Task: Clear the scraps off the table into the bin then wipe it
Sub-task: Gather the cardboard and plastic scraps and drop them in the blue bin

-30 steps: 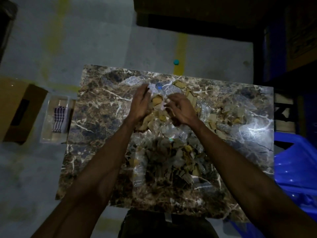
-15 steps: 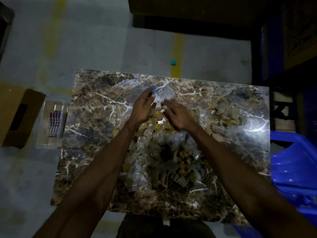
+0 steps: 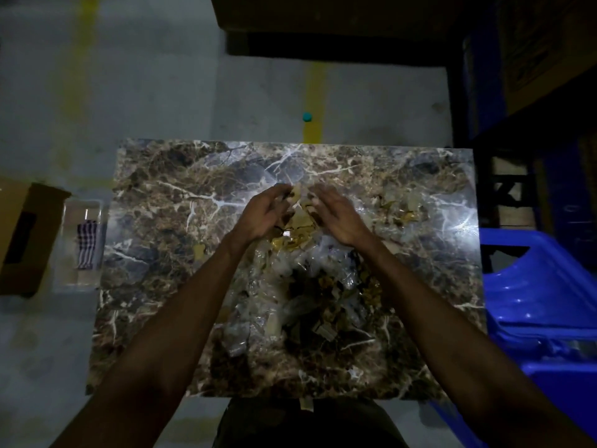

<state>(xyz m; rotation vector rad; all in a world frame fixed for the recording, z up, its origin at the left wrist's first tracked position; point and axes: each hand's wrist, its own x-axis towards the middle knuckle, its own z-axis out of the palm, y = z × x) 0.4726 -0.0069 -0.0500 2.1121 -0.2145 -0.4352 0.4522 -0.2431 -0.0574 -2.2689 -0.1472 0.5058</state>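
Head view is showing us cupping the left hand point(image 3: 263, 215) and right hand point(image 3: 337, 218) around a clump of scraps point(image 3: 298, 218) on the marble table point(image 3: 168, 221), fingers loosely curved, palms facing each other; whether we are actually gripping any piece, we cannot tell. Most scraps are lying heaped between our forearms, with a smaller scatter point(image 3: 399, 210) beyond the right hand. The blue bin point(image 3: 533, 286) is waiting off to our right. We are judging the gathering as underway, with binning and wiping both remaining.
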